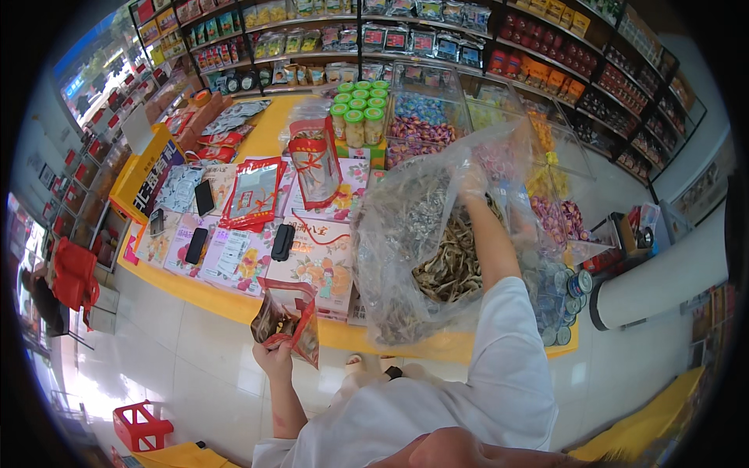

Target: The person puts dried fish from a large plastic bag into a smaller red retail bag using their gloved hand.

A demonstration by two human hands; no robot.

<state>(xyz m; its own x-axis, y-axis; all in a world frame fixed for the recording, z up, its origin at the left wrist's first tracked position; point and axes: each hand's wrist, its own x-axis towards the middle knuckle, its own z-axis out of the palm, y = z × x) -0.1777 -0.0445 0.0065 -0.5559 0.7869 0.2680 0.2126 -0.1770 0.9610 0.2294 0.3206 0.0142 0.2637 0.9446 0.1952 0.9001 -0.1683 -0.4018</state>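
My left hand (pixel 276 357) grips the lower edge of an open red-trimmed stand-up pouch (pixel 292 322) in front of the table; dark contents show inside it. To the right, a large clear plastic bag (pixel 386 263) lies open on the table, holding a heap of dried food pieces, perhaps small dried fish (pixel 453 257). My right hand (pixel 470 178) is at the far upper part of this bag, seen through or against its film; whether its fingers hold the plastic is not clear. Another red-trimmed pouch (pixel 316 164) stands upright on the boxes, beside a flat stack of similar pouches (pixel 254 193).
Printed gift boxes (pixel 322 263) cover the yellow table, with phones (pixel 197 245) and a black device (pixel 283 242) on them. Green-lidded jars (pixel 354 126), candy bins (pixel 421 128) and tins (pixel 579 283) stand around. A red stool (pixel 142 426) is on the floor; stocked shelves (pixel 424 29) are behind.
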